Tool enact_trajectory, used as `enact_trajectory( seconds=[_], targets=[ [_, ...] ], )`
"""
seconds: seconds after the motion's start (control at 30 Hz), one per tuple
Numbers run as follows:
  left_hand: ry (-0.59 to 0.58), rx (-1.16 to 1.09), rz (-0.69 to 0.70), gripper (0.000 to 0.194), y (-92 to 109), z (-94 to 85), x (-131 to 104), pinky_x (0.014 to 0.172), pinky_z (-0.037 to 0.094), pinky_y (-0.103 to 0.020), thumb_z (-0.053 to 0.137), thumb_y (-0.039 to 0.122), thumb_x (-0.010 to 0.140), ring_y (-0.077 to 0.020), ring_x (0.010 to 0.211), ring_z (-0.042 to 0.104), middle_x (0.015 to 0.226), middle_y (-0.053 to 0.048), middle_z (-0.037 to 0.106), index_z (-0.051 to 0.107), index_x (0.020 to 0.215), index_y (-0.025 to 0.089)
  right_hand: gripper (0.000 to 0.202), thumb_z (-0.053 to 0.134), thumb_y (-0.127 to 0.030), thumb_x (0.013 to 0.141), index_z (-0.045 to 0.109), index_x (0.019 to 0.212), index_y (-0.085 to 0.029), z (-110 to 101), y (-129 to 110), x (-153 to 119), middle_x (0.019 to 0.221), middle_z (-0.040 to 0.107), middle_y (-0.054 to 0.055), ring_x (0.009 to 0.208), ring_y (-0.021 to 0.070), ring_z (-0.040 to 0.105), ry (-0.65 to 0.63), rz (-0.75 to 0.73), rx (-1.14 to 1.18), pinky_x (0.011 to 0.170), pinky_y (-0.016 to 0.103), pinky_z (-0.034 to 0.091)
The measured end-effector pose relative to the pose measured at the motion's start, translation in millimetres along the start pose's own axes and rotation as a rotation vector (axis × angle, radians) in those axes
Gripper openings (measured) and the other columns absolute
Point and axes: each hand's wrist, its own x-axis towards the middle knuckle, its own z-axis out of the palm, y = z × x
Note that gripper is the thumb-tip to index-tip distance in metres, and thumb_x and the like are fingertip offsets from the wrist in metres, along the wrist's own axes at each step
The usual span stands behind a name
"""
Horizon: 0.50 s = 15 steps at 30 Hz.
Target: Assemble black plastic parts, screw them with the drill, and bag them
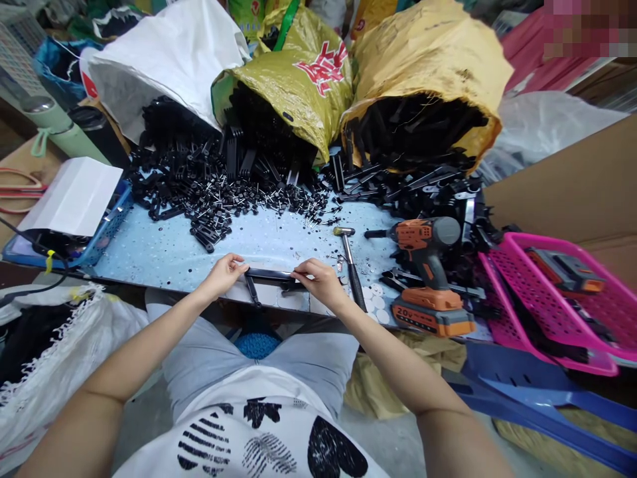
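Observation:
A long black bar (270, 273) lies level near the front edge of the blue work surface. My left hand (225, 273) pinches its left end, and my right hand (318, 280) pinches the right end. From the left end a shorter black arm (252, 291) hangs down toward the table edge. Another dark piece, partly hidden, is under the bar beside my right fingers. To the right of my right hand lies a hammer (353, 272) with a black handle. Beyond it an orange and black cordless driver (426, 265) stands on its battery.
Three sacks, white (164, 60), olive (298, 86) and yellow (428, 60), spill black parts across the back. A blue basket (107, 232) sits left, pink baskets (562, 285) right. Small black-headed metal pins (259, 199) are heaped mid-table.

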Motion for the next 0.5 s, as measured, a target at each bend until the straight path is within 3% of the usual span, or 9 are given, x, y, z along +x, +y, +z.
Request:
enact_trajectory(
  seconds=[0.17,0.27,0.4,0.5],
  targets=[
    [-0.018,0.075,0.014,0.043,0,-4.2,2,0.054,0.033,-0.022,0.066,0.047,0.069,-0.0104,0.055,0.048,0.067,0.003,0.052,0.056,0.096,0.015,0.026,0.049,-0.038,0.091,0.065,0.08,-0.021,0,1,1,0.078,0.061,0.006,0.073,0.017,0.059,-0.029,0.047,-0.074,0.066,0.029,0.048],
    [-0.047,0.128,0.023,0.041,1,-7.1,6,0.053,0.033,-0.022,0.065,0.047,0.07,-0.0111,0.053,0.048,0.063,0.004,0.051,0.056,0.095,0.016,0.025,0.048,-0.037,0.092,0.066,0.084,-0.022,3,3,-1,0.081,0.062,0.007,0.077,0.0173,0.06,-0.096,-0.029,-0.079,0.07,0.029,0.049],
    [-0.057,0.198,0.036,0.036,1,-8.4,6,0.053,0.036,-0.023,0.061,0.045,0.075,-0.0131,0.054,0.05,0.059,0.004,0.051,0.055,0.095,0.016,0.023,0.047,-0.033,0.093,0.066,0.101,-0.023,9,14,-12,0.095,0.063,0.009,0.088,0.0185,0.06,-0.027,-0.116,-0.071,0.078,0.033,0.051],
    [0.085,0.292,0.156,0.031,4,0.4,-9,0.064,0.042,-0.028,0.052,0.043,0.084,-0.0174,0.07,0.057,0.072,-0.003,0.059,0.055,0.098,0.016,0.031,0.054,-0.032,0.09,0.059,0.118,-0.022,12,26,-25,0.109,0.061,0.012,0.099,0.0204,0.059,-0.008,-0.156,-0.047,0.084,0.035,0.05]
  ],
)
